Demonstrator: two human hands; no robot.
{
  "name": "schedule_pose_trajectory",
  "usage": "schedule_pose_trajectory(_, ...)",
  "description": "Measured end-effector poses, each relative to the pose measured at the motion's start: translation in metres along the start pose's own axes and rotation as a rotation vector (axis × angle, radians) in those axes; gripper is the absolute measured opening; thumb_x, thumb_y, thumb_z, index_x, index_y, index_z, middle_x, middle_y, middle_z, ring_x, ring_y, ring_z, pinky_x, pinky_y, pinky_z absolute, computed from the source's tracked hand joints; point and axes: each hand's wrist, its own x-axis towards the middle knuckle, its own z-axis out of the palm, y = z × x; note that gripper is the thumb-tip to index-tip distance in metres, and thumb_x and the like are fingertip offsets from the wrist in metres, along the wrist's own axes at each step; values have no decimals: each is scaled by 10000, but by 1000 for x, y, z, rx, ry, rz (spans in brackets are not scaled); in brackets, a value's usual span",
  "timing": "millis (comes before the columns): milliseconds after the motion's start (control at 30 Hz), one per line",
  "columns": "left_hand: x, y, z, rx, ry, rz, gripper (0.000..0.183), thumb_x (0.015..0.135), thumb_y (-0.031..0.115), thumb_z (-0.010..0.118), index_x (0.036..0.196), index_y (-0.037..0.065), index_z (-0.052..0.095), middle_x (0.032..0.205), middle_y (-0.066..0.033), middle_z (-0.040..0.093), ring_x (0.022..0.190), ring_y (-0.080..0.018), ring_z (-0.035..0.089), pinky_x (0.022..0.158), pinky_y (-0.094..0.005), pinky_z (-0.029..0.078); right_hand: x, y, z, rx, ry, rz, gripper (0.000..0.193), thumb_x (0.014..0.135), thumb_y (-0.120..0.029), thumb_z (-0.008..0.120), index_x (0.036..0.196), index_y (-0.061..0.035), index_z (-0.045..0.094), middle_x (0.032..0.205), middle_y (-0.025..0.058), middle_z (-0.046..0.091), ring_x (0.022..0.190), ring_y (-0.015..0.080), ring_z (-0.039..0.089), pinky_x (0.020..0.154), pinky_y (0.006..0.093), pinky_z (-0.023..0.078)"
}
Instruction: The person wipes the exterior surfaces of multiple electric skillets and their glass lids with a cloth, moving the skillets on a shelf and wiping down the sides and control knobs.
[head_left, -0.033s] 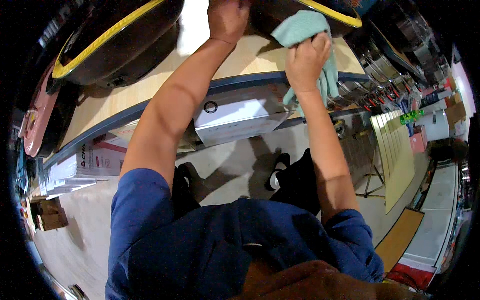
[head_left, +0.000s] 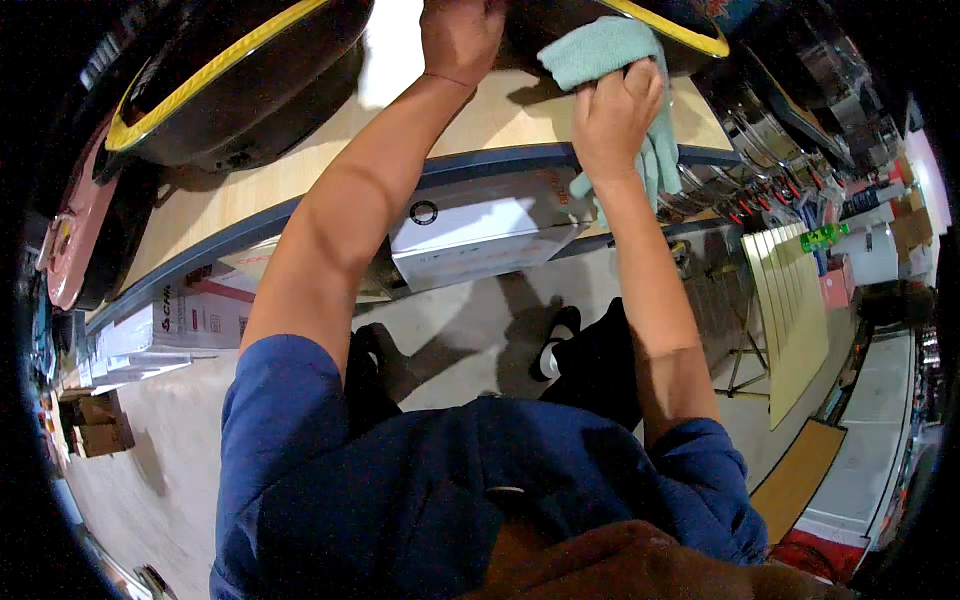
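Observation:
My right hand (head_left: 618, 125) is closed around a pale green glove (head_left: 600, 50). The glove's thick, folded end rises above my fingers, and its finger-like ends hang past the table's front edge. Just beyond stands a dark pan-like vessel with a yellow rim (head_left: 680, 33), cut off by the top of the view. My left hand (head_left: 460, 40) reaches to the upper edge, between that vessel and a bright white patch (head_left: 390, 55). Its fingertips are mostly out of sight, so what they touch is hidden. A larger dark vessel with a yellow rim (head_left: 215, 75) sits to the left.
The wooden tabletop (head_left: 490, 110) has a dark front edge. Beneath it are a white box (head_left: 470, 235) and another carton (head_left: 200, 315). A pink item (head_left: 75, 230) stands at far left. Stacked metal pots (head_left: 760, 135) and a cream ribbed panel (head_left: 785, 310) are on the right.
Almost nothing differs. My left hand and the view have shifted very slightly, and the folded end of the glove sits a touch higher and further left.

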Motion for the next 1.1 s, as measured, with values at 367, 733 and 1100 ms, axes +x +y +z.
schedule_pose_trajectory(367, 2, -11, -5, -18, -34, 46, 404, 842, 7, 616, 1239, 80, 639, 1271, -187, 628, 1194, -412, 574, 1022, -485, 483, 24, -18, 28, -145, -33, -207, 223, 793, -169, 691, 955, -27, 631, 1195, 152, 536, 1215, 353, 492, 988, 521, 383)
schedule_pose_trajectory(733, 4, -4, -7, -3, -54, 6, 410, 833, -21, 587, 1237, 39, 628, 1274, -202, 625, 1199, -416, 578, 1028, -478, 476, 15, 120, 5, 602, 127, 707, 245, 927, -68, 617, 1143, 33, 561, 1146, 157, 623, 1029, 339, 586, 966, 436, 428)
schedule_pose_trajectory(1100, -2, -10, -3, 21, -16, -28, 423, 866, -47, 544, 1269, 62, 614, 1317, -193, 604, 1218, -429, 557, 1043, -485, 458, 5, 178, 48, 326, -79, 662, 149, 896, -91, 560, 919, 35, 637, 1023, 244, 647, 964, 458, 574, 880, 498, 443)
